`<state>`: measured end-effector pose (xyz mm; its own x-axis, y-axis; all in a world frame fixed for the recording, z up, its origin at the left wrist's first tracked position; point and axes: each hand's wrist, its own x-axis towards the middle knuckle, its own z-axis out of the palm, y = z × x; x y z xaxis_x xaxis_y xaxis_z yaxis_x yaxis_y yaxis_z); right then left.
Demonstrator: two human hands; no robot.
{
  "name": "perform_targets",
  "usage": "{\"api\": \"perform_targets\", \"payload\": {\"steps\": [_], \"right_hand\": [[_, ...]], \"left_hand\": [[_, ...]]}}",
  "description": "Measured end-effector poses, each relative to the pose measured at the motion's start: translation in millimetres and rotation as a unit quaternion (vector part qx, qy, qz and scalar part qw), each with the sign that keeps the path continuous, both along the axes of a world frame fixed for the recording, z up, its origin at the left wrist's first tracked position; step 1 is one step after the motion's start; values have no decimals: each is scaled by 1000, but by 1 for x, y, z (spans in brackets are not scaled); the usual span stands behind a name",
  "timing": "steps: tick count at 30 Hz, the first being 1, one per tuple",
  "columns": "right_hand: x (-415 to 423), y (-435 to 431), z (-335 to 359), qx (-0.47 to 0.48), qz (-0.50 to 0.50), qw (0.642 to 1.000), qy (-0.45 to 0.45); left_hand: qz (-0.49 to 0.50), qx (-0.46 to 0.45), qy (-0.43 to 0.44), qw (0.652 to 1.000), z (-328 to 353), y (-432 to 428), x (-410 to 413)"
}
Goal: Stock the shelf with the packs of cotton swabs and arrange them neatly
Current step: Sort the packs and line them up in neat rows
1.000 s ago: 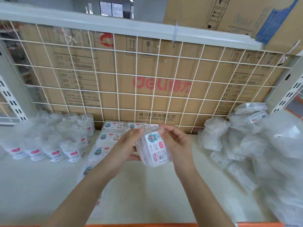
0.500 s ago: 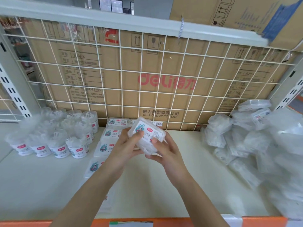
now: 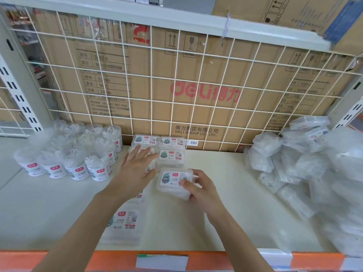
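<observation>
Now pack [image 3: 173,180] is down from mid-air onto shelf [image 3: 225,193], front of right row [image 3: 170,156]. Right hand [image 3: 199,191] grips its near corner. Left hand [image 3: 135,167] has let go, fingers spread flat over left row [image 3: 145,139]. Likely only squaring-up left.

Tubs [image 3: 66,154] left, boxes [image 3: 172,154] middle, bags [image 3: 306,165] right, on shelf [image 3: 225,213].

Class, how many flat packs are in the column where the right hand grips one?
3: back pack by the wire grid, middle pack before it, near pack gripped by the right hand. Any underneath would be hidden.
</observation>
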<state>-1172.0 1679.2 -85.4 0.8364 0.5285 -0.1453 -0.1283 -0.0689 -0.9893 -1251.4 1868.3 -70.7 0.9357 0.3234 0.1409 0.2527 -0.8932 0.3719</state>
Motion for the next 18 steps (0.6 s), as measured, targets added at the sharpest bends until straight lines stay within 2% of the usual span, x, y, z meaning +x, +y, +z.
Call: {"api": "perform_targets", "payload": {"steps": [2,4,9,11,13,15,18], "right_hand": [[4,8,-7,-23,-9,999,-31],[6,15,-12,-34,-4,997,-63],[10,14,-19,-75,-21,990,-121],[9,9,-22,-92,15,982,-162],[7,6,-25,-163,65,954,-242],[6,7,-27,-237,82,911,-329],[7,12,-29,-237,45,897,-370]], "left_hand": [[-16,54,51,997,-6,4,5],[-26,79,62,995,-7,4,11],[-31,48,69,996,-13,5,16],[-29,45,68,996,-13,6,17],[-29,41,59,997,-13,6,17],[-32,37,50,998,-13,6,17],[-34,31,51,998,-15,8,17]]}}
